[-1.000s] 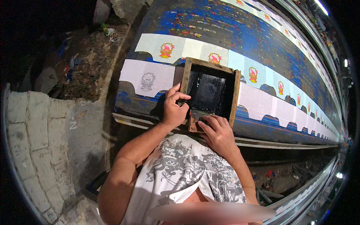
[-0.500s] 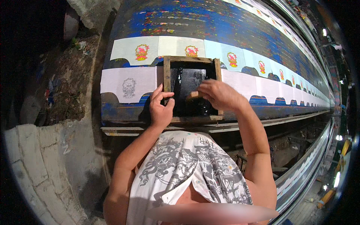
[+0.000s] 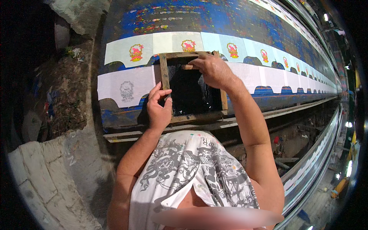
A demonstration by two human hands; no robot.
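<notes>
A wooden screen-printing frame (image 3: 165,73) with black, wet ink on its mesh (image 3: 188,94) lies flat over the row of white cloth pieces. At its left bar is my left hand (image 3: 159,107), fingers bent over the wood and thumb against it. My right hand (image 3: 214,71) is closed on the wooden handle of a squeegee (image 3: 188,67), near the far bar inside the frame. The squeegee's blade is hidden. Left of the frame lies a white cloth piece (image 3: 109,82) with a dark outline print (image 3: 127,92).
The long blue-black table (image 3: 126,23) is spotted with paint. Beyond the frame runs a row of pale cloth pieces (image 3: 145,42) with pink and yellow prints. More white pieces (image 3: 272,76) continue rightward. A wooden rail (image 3: 237,122) follows the near edge; stone blocks (image 3: 42,168) stand at left.
My right hand has moved the squeegee from the middle of the screen to its far side. My left hand stays at the left bar. The whole view has shifted slightly.
</notes>
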